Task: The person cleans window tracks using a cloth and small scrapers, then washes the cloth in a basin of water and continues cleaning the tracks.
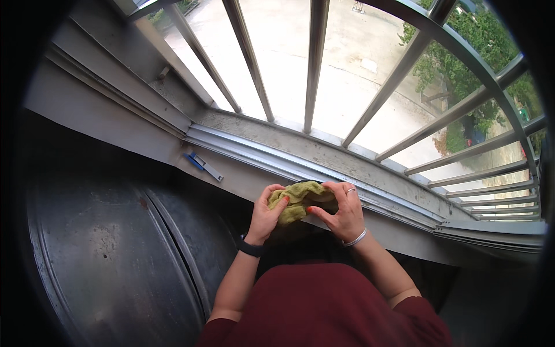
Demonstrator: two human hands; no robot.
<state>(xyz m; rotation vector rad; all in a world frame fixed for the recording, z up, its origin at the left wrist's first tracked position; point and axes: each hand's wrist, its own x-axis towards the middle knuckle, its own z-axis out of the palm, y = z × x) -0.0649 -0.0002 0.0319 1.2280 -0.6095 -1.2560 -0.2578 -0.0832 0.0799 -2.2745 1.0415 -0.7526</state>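
A crumpled yellow-green cloth (299, 197) is held between my two hands above the inner window sill (243, 184). My left hand (268, 214) grips its left end, with the thumb on top. At the other end, my right hand (344, 208) pinches the cloth's upper right edge, its thumb spread below. Behind the cloth runs the metal sliding-window track (260, 149), partly covered by my hands. A small blue and grey groove brush (204, 166) lies on the sill to the left of my hands.
Metal security bars (316, 65) curve outward beyond the concrete outer ledge (277, 132), with open ground and trees far below. At lower left is a large dark metal surface (112, 256) with a raised seam. A window frame (490, 230) edges the right side.
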